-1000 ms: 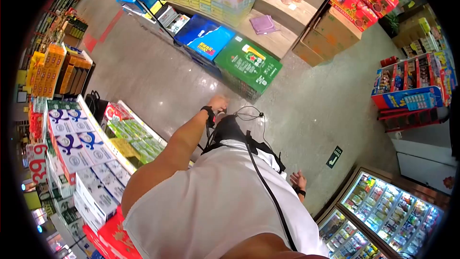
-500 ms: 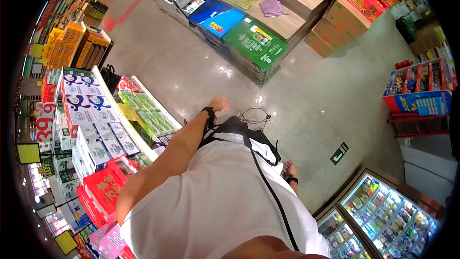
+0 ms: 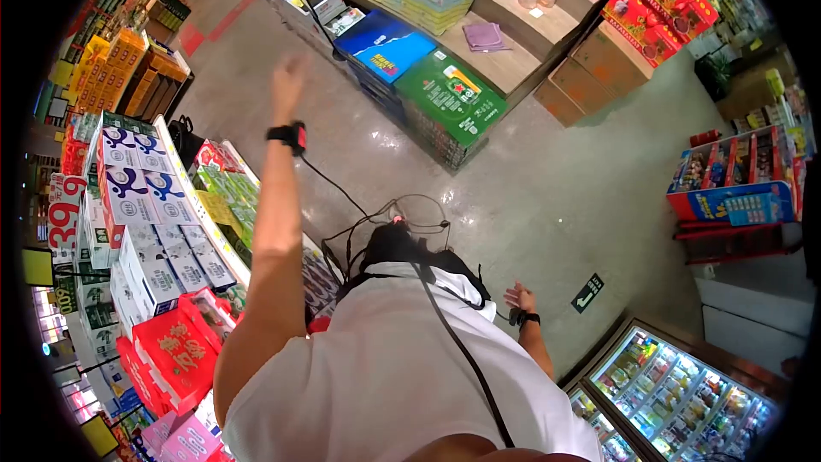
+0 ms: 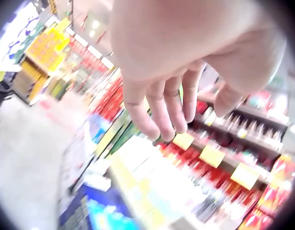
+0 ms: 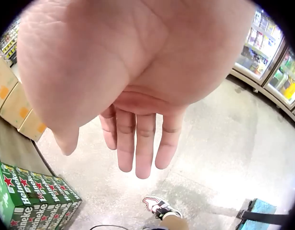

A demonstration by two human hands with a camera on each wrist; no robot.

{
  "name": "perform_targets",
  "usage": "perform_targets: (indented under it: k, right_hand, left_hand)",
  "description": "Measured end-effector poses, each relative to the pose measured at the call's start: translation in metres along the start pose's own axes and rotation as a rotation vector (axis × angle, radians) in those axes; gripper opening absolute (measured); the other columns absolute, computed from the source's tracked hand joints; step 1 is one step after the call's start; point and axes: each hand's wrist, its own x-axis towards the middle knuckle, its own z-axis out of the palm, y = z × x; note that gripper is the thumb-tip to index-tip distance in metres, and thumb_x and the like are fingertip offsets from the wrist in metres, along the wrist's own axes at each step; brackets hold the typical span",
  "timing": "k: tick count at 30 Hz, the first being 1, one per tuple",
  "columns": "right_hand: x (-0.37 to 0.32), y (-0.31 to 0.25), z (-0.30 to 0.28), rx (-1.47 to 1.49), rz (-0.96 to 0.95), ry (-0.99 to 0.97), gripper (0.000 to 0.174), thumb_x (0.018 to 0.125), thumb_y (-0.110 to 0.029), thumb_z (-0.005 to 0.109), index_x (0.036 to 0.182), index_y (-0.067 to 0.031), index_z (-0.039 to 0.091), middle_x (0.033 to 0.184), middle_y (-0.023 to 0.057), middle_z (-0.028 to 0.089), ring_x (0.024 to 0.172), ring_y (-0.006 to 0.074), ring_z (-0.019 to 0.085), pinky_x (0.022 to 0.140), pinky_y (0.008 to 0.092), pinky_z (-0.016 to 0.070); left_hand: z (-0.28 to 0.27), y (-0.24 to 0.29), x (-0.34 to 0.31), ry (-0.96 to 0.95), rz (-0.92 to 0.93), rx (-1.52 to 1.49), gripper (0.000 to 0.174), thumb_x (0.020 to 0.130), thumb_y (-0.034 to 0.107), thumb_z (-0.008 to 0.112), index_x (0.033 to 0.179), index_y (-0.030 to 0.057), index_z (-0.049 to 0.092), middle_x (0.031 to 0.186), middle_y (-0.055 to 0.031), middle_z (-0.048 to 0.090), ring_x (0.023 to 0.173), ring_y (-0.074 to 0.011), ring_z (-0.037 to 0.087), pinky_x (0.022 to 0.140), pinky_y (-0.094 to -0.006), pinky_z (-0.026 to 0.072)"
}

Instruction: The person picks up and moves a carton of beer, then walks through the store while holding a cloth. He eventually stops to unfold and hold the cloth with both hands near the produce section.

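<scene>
Here, left hand (image 3: 288, 77) high above the shop floor (image 3: 530, 180), loose and empty; right hand (image 3: 519, 297) low, likewise slack.

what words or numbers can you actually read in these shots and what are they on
"39.9": price sign by the stacked cartons at the left of the head view.
"Heineken": green beer cases on the floor in the right wrist view.
Gold characters on the red gift boxes: too small to read.
Green floor sign and yellow shelf tags: too small or blurred.
</scene>
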Motion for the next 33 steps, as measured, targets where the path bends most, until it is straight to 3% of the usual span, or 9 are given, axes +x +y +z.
perform_targets:
  k: [2,4,6,7,8,10,18,23,33]
  right_hand:
    - [0.008,0.004,-0.007,-0.020,0.075,-0.017,0.062,0.091,-0.043,0.062,0.131,0.0018,0.047,0.121,0.0232,0.061,0.099,0.0364,0.065,0.083,0.0491,0.0534]
    - [0.023,0.011,-0.003,-0.049,0.143,0.028,0.056,0.094,-0.037,0.057,0.134,0.0003,0.047,0.123,0.0243,0.060,0.103,0.0393,0.064,0.085,0.0511,0.0530]
    - [0.031,0.002,0.008,-0.039,0.074,0.012,0.053,0.093,-0.036,0.059,0.131,0.0011,0.050,0.122,0.0237,0.061,0.096,0.0390,0.067,0.076,0.0480,0.0554]
    - [0.034,-0.006,0.017,-0.059,0.056,-0.009,0.054,0.093,-0.036,0.060,0.131,0.0015,0.050,0.121,0.0229,0.062,0.096,0.0373,0.067,0.077,0.0472,0.0554]
    - [0.040,-0.021,0.031,-0.081,0.031,-0.034,0.054,0.093,-0.036,0.060,0.131,0.0018,0.050,0.119,0.0222,0.063,0.096,0.0357,0.067,0.078,0.0464,0.0554]
    - [0.053,-0.045,0.057,-0.075,-0.051,-0.092,0.054,0.092,-0.038,0.062,0.127,0.0030,0.052,0.115,0.0203,0.066,0.094,0.0322,0.068,0.075,0.0426,0.0560]
    - [0.044,-0.148,0.146,-0.197,-0.254,-0.028,0.039,0.085,-0.039,0.073,0.092,-0.0010,0.067,0.073,0.0045,0.065,0.060,0.0135,0.061,0.053,0.0282,0.0489]
    - [0.052,-0.175,0.181,-0.309,-0.064,-0.023,0.054,0.089,-0.036,0.069,0.115,0.0087,0.054,0.104,0.0225,0.068,0.084,0.0302,0.070,0.066,0.0414,0.0579]
    - [0.115,-0.271,0.256,-0.350,-0.181,-0.283,0.033,0.089,-0.030,0.067,0.106,-0.0027,0.063,0.089,0.0081,0.069,0.073,0.0186,0.066,0.060,0.0323,0.0534]
  left_hand:
    - [-0.048,0.114,0.005,0.004,0.380,-0.065,0.040,0.092,0.031,0.064,0.117,-0.0006,0.064,0.107,-0.0075,0.068,0.099,-0.0129,0.060,0.088,-0.0284,0.0459]
    - [-0.086,0.209,-0.029,-0.224,0.813,-0.231,0.049,0.099,0.037,0.044,0.126,-0.0014,0.057,0.117,-0.0140,0.064,0.107,-0.0230,0.061,0.097,-0.0350,0.0441]
    - [-0.108,0.271,-0.057,-0.439,1.254,-0.351,0.061,0.093,0.042,0.048,0.133,-0.0049,0.048,0.126,-0.0195,0.058,0.113,-0.0283,0.059,0.096,-0.0382,0.0443]
    - [-0.109,0.329,-0.111,-0.050,0.690,0.110,0.088,0.084,0.073,0.046,0.137,0.0018,0.041,0.108,-0.0126,0.067,0.099,-0.0202,0.064,0.088,-0.0349,0.0492]
    - [-0.124,0.323,-0.105,-0.288,1.192,-0.136,0.088,0.084,0.072,0.047,0.136,0.0016,0.041,0.109,-0.0128,0.067,0.099,-0.0204,0.064,0.088,-0.0350,0.0491]
    - [-0.145,0.311,-0.098,-0.294,1.282,-0.174,0.088,0.083,0.071,0.049,0.136,0.0012,0.042,0.110,-0.0132,0.066,0.100,-0.0209,0.064,0.088,-0.0352,0.0488]
    - [-0.193,0.243,-0.009,-0.026,1.169,-0.131,0.088,0.079,0.065,0.057,0.136,-0.0004,0.043,0.114,-0.0146,0.064,0.103,-0.0228,0.062,0.090,-0.0359,0.0479]
    - [-0.176,0.234,0.033,-0.004,1.147,-0.003,0.088,0.077,0.062,0.062,0.135,-0.0015,0.044,0.116,-0.0154,0.063,0.105,-0.0239,0.061,0.090,-0.0363,0.0473]
    - [-0.132,0.218,0.091,-0.116,1.118,0.116,0.090,0.072,0.055,0.071,0.134,-0.0035,0.045,0.122,-0.0172,0.060,0.110,-0.0262,0.060,0.092,-0.0372,0.0462]
